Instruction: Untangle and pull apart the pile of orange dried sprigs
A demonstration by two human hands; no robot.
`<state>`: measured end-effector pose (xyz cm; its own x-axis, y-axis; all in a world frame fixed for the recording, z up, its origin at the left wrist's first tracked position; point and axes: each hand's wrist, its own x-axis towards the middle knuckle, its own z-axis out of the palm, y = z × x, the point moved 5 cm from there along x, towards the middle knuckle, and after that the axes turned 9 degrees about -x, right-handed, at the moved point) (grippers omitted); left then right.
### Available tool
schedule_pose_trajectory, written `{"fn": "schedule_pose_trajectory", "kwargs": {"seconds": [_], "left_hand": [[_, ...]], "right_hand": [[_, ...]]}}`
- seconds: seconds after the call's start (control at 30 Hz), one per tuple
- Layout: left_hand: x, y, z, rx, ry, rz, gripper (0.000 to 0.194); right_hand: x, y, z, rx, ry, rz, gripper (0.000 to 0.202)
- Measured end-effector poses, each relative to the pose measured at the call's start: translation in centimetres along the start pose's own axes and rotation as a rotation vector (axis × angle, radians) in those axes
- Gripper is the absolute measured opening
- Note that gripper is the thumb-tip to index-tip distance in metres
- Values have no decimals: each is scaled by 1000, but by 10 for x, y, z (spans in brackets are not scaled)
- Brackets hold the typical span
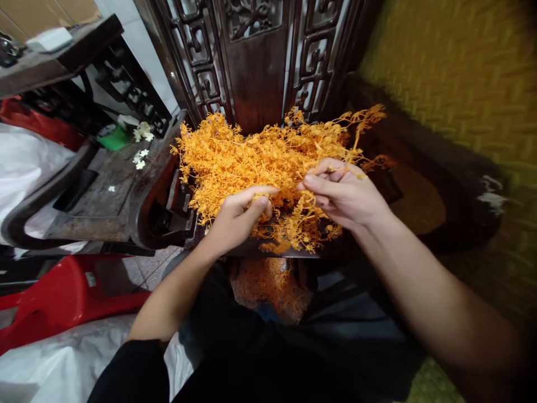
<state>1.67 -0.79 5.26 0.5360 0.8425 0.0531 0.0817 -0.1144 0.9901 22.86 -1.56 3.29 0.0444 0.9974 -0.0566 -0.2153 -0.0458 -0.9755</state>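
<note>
A big heap of orange branching sprigs [239, 154], like plastic flower stems, lies on the seat of a dark carved wooden chair. My left hand [243, 215] is closed at the near edge of the heap, with a bit of orange sprig showing between thumb and fingers. To its right, my right hand [338, 190] pinches an orange sprig; thin strands stick out past its fingers. A looser orange clump [304, 226] hangs between and below the hands at the seat's front edge. Parts of both hands' fingers are hidden from view.
Behind the heap rises the carved chair back [260, 73]. At left, a second wooden chair [98, 210] bears a green tape roll [112, 137] and small pale flowers [140, 157]. A red plastic stool [75, 291] and white sacks [54, 358] stand lower left. Orange bits lie below the seat.
</note>
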Motion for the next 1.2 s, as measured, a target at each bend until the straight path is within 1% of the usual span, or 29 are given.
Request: {"fn": "schedule_pose_trajectory", "kwargs": {"seconds": [0.07,0.1,0.17,0.27,0.33,0.4,0.47,0.57,0.63,0.67,0.8,0.93,1.1,1.2], "left_hand": [[3,-2,2,-34,18,-16,40],[3,-1,2,-22,33,2,39],[3,5,1,50,60,80,33],[1,10,3,221,71,174,33],[-1,9,5,386,72,176,36],[-2,6,8,568,62,151,41],[-3,3,13,663,11,139,43],[-3,5,16,612,-42,190,33],[-3,8,13,521,-27,202,26],[-2,8,11,467,-17,186,25],[1,4,1,271,11,58,30],[2,2,-5,182,57,14,32],[3,-4,-3,93,51,-81,42],[3,-6,0,46,58,-111,47]], "right_hand": [[-4,3,14,38,-55,28,43],[-4,4,19,55,-77,35,43],[-3,6,26,87,-112,33,40],[-2,7,29,115,-141,24,35],[-1,8,31,135,-134,39,34],[-2,8,32,156,-117,58,34],[-3,9,34,164,-106,66,34],[-3,11,35,132,-105,56,34],[-3,13,34,88,-105,34,34],[-3,14,34,64,-104,24,35],[-5,16,32,-9,-123,27,36],[-7,13,32,-36,-160,17,39],[-8,9,32,-156,-150,-78,36],[-9,7,33,-236,-131,-128,28]]}}
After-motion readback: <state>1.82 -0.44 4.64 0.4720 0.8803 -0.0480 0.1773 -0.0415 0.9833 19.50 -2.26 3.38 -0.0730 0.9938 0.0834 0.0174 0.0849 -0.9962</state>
